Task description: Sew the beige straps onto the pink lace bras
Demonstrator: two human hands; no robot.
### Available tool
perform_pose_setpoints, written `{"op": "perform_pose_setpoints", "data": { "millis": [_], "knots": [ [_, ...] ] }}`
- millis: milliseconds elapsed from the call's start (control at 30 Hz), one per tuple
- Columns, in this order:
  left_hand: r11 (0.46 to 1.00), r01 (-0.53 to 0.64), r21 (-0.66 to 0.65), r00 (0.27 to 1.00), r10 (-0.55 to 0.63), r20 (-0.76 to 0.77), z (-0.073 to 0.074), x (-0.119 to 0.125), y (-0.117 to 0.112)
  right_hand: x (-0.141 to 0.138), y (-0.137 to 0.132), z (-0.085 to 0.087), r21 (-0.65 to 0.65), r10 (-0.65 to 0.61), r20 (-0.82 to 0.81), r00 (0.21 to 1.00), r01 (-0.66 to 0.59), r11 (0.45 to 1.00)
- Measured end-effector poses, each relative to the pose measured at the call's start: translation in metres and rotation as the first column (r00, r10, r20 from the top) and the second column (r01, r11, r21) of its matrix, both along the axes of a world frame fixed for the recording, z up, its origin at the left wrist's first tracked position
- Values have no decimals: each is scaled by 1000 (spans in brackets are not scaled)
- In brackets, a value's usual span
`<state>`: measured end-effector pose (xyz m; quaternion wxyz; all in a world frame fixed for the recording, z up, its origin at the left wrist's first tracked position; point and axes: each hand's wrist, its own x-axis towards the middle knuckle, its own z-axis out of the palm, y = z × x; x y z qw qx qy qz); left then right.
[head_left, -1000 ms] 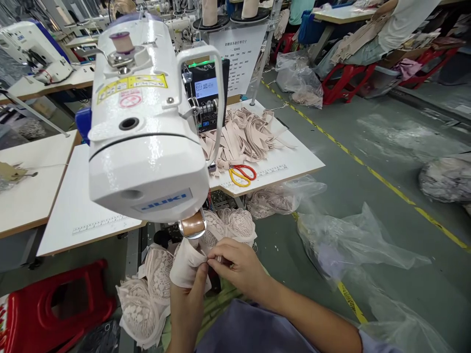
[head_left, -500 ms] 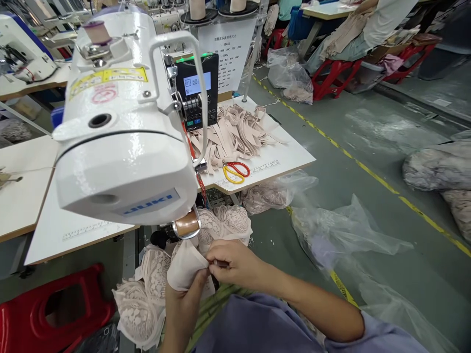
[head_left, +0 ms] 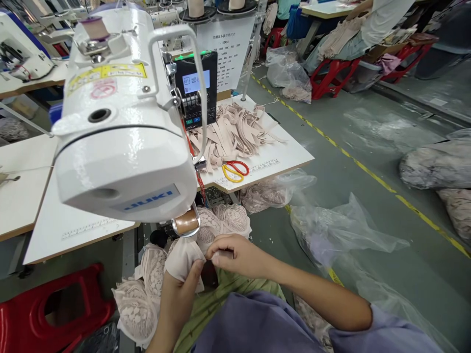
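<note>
Just below the sewing machine head [head_left: 125, 162], my left hand [head_left: 180, 294] grips a beige bra [head_left: 180, 260] by its smooth cup, thumb on top. My right hand [head_left: 237, 255] pinches at the cup's right-hand corner, thumb and forefinger together. What exactly lies between those fingertips is too small to make out, but they meet the bra's edge. More lace bra cups [head_left: 136, 309] hang to the left of my left hand, and others [head_left: 230, 218] lie behind my right hand. The machine's needle area is hidden behind its head.
Beige fabric straps [head_left: 239, 130] are heaped on the white machine table [head_left: 294, 157], with red-and-yellow-handled scissors [head_left: 235, 170] at its front edge. A control panel [head_left: 196, 90] stands behind. A red stool [head_left: 55, 309] is at lower left; plastic bags [head_left: 342, 225] lie on the floor at right.
My right hand has shifted slightly up and its fingers have straightened a little at the bra's corner. My left hand has moved slightly left and down with the cup.
</note>
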<state>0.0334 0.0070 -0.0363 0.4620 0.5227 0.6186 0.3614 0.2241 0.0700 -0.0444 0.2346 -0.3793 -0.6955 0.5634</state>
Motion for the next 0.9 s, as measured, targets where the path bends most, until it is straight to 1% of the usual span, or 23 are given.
{"op": "perform_pose_setpoints", "data": {
  "millis": [67, 133, 233, 333, 467, 600, 667, 767, 833, 900],
  "knots": [
    [996, 30, -84, 998, -25, 54, 3, -3, 4, 5, 2, 3, -36, -22, 11, 1000, 22, 999],
    [992, 40, -117, 995, -28, 97, 4, -4, 6, 9, 2, 8, -32, -57, 32, 998, 58, 998],
    [993, 84, -88, 992, -75, 101, 8, -2, 8, 10, 0, 14, 1, -58, 79, 995, 58, 998],
    [993, 112, -36, 993, -111, 35, 13, 1, 8, 10, -1, 18, 82, -15, 130, 991, 5, 997],
    [995, 95, -40, 995, -95, 3, 17, 5, 8, 10, -1, 23, 176, 40, 161, 986, -68, 982],
    [998, 57, -36, 998, -57, 11, 20, 7, 9, 10, 0, 27, 214, 72, 180, 981, -111, 971],
    [999, 28, -44, 1000, -28, 6, 20, 7, 10, 10, 2, 27, 199, 61, 168, 984, -94, 976],
    [996, 25, -90, 1000, -24, 17, 20, 5, 11, 10, 8, 20, 109, 49, 136, 989, -64, 992],
    [994, 47, -103, 999, -43, 32, 18, 3, 13, 10, 12, 13, 52, 69, 87, 994, -73, 996],
    [993, 82, -89, 996, -79, 44, 17, 1, 15, 10, 16, 7, -13, 65, 23, 998, -65, 998]
  ]
}}
